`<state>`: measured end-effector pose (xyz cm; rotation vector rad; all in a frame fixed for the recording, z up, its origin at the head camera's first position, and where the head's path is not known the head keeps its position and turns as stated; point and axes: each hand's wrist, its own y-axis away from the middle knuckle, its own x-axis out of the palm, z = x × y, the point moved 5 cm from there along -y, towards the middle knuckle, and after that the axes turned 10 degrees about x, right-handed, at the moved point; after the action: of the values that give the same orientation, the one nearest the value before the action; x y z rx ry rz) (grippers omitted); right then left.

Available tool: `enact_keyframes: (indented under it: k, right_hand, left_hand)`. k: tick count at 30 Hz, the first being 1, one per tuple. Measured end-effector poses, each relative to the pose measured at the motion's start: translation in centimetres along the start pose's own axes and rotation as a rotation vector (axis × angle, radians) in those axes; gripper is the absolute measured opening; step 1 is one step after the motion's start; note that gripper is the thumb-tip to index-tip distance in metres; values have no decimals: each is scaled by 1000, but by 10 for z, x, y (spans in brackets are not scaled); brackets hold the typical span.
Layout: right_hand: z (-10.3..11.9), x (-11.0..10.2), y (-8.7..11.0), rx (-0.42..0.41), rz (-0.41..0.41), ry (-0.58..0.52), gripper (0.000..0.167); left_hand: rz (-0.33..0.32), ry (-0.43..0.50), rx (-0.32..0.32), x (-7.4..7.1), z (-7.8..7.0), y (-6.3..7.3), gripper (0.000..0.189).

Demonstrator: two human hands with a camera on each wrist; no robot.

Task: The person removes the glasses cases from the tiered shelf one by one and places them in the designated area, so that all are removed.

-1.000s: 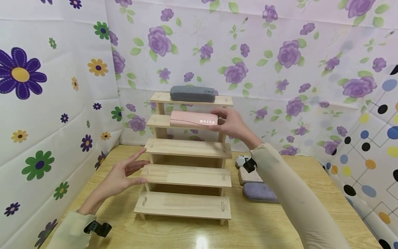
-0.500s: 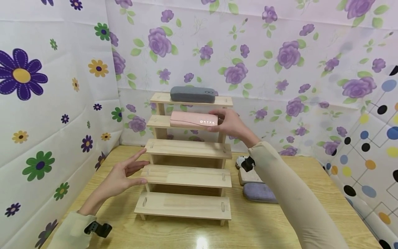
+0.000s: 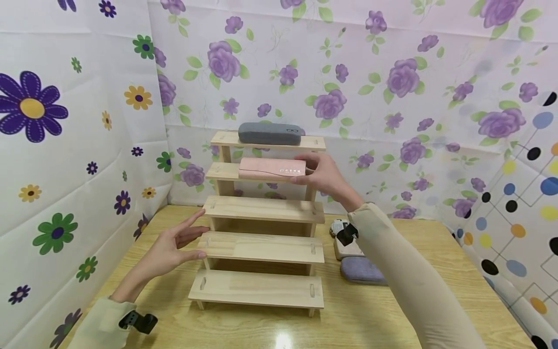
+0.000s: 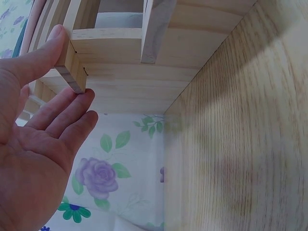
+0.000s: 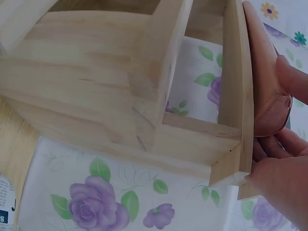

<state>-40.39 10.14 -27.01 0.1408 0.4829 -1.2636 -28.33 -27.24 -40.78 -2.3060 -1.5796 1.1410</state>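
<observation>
A pink glasses case with white lettering lies on the second shelf from the top of a wooden step rack. My right hand holds its right end, thumb at the front and fingers behind; the right wrist view shows the case's end against the shelf board. At the rack's left side, my left hand grips the end of the second-lowest shelf. Thumb and fingertips sit on opposite edges of that board in the left wrist view. A grey glasses case lies on the top shelf.
On the table, right of the rack, lie a purple-grey glasses case, a pale case and a small white printed item. My right forearm partly covers them. Flowered cloth stands behind.
The view has tilted up very slightly. Both hands keep their places, and the pink glasses case stays on its shelf in the right hand's hold.
</observation>
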Motion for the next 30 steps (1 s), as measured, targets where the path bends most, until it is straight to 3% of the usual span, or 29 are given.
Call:
enact_keyframes:
  k: [11,30]
  right_hand:
    - [1,1,9,-7,-16,-140,65]
    - [2,-7,29,-46,-67,-165,59]
  left_hand:
    - [-4,7,-8,1,-1,1,102]
    - [-6,10,-4,0,1,0,102]
